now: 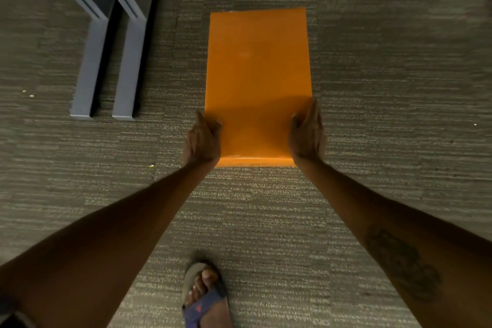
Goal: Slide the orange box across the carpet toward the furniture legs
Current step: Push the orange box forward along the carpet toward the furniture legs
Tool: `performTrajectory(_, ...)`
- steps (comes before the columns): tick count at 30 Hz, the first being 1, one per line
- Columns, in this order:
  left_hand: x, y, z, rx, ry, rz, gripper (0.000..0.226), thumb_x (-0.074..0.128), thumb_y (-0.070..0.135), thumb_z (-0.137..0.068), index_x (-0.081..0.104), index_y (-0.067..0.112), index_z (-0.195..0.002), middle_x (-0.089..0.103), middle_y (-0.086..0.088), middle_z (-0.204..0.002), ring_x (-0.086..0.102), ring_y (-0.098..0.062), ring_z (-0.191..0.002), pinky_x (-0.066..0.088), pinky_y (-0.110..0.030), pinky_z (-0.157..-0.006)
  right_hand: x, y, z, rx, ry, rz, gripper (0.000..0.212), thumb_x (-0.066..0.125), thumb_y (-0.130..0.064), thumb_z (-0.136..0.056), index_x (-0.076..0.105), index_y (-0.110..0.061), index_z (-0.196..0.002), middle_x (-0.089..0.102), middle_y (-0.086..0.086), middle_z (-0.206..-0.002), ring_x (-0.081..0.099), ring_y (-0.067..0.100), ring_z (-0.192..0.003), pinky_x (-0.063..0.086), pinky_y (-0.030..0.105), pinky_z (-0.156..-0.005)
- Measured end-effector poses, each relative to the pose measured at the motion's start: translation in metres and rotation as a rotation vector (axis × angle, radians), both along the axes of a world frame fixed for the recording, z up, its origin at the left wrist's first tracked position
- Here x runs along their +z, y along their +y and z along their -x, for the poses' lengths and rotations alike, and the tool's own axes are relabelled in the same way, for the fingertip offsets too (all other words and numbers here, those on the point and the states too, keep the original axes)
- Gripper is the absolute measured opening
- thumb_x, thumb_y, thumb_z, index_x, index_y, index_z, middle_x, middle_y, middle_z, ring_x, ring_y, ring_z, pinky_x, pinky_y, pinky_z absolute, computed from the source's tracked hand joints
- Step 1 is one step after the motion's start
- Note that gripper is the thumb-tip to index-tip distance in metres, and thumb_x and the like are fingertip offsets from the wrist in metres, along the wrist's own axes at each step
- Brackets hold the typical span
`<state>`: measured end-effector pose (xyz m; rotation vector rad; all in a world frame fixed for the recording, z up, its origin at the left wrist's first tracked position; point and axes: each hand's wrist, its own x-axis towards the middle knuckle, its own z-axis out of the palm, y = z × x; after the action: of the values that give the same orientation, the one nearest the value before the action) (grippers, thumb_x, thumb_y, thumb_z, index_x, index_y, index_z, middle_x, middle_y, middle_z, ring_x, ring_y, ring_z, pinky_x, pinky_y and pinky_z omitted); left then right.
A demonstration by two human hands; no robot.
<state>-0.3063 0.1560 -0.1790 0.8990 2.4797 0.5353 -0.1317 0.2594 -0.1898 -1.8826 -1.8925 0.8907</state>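
Where the frame is read from its left edge, the entries run as follows.

Furniture legs (106,61): two grey bars, upper left of the frame, lying side by side on the carpet (386,88) and rising into uprights toward the top edge. Well apart from the box, with a strip of bare floor between.

Left hand (203,140): centre of the frame, pressed flat against the near left edge of the orange box (257,83), thumb over the top face. It grasps the box side; not clenched, not released.

Orange box: centre of the frame, flat on the carpet, long axis running up the picture, glossy top face. Near end between the two hands.

Right hand (307,136): right of centre, mirrored on the near right edge, fingers along the side, likewise clasping the box.

Sandalled foot (205,293): bottom centre, planted behind the box.

Handling note, as a judgement: the step in hand appears to be the push itself. The legs lie to the left of the box's present line, so the right hand should bear slightly harder to steer it leftward. Keep pressure low and level so the leading edge does not dig into the pile, and slow before contact with the bars.
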Motion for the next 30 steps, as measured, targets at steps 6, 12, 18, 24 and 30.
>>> performTrajectory(6, 0.011, -0.009, -0.011, -0.001, 0.061, -0.023, 0.07, 0.037, 0.044, -0.101, 0.012, 0.012, -0.158, 0.015, -0.009, -0.165, 0.025, -0.032, -0.149, 0.026, -0.045, -0.117, 0.006, -0.017, -0.014, 0.088, -0.056, -0.025, 0.062, 0.038, -0.031, -0.103, 0.013, -0.012, -0.157, 0.017, 0.01, -0.164, 0.023, 0.03, -0.149, 0.023, 0.043, -0.118)
performTrajectory(12, 0.023, -0.023, -0.015, -0.008, 0.071, -0.035, 0.071, 0.037, 0.047, -0.101, 0.012, 0.013, -0.158, 0.014, -0.008, -0.165, 0.021, -0.031, -0.15, 0.024, -0.044, -0.117, 0.015, -0.029, -0.023, 0.121, -0.079, -0.006, 0.063, 0.034, -0.041, -0.103, 0.014, -0.015, -0.157, 0.016, 0.009, -0.164, 0.022, 0.031, -0.149, 0.023, 0.046, -0.119)
performTrajectory(18, 0.02, -0.026, -0.009, 0.003, 0.051, -0.041, 0.072, 0.034, 0.051, -0.1, 0.013, 0.013, -0.158, 0.015, -0.01, -0.165, 0.022, -0.031, -0.15, 0.025, -0.044, -0.117, 0.013, -0.023, -0.019, 0.086, -0.079, 0.008, 0.065, 0.03, -0.048, -0.102, 0.013, -0.017, -0.157, 0.015, 0.007, -0.165, 0.021, 0.031, -0.149, 0.025, 0.048, -0.117)
performTrajectory(24, 0.004, -0.011, -0.004, 0.033, 0.002, -0.041, 0.074, 0.03, 0.052, -0.101, 0.01, 0.009, -0.157, 0.016, -0.015, -0.164, 0.021, -0.035, -0.149, 0.025, -0.048, -0.118, 0.002, -0.011, -0.017, 0.032, 0.017, -0.031, 0.062, 0.034, -0.047, -0.103, 0.022, -0.016, -0.155, 0.031, 0.009, -0.159, 0.036, 0.032, -0.142, 0.034, 0.049, -0.112)
performTrajectory(30, -0.008, -0.003, -0.005, 0.102, -0.021, -0.163, 0.049, 0.035, 0.043, -0.103, 0.05, 0.008, -0.132, 0.064, -0.008, -0.121, 0.062, -0.028, -0.106, 0.05, -0.028, -0.073, -0.003, -0.011, -0.012, -0.131, 0.087, 0.008, 0.051, 0.032, -0.048, -0.103, 0.041, -0.015, -0.141, 0.061, 0.011, -0.131, 0.062, 0.032, -0.111, 0.048, 0.039, -0.085)
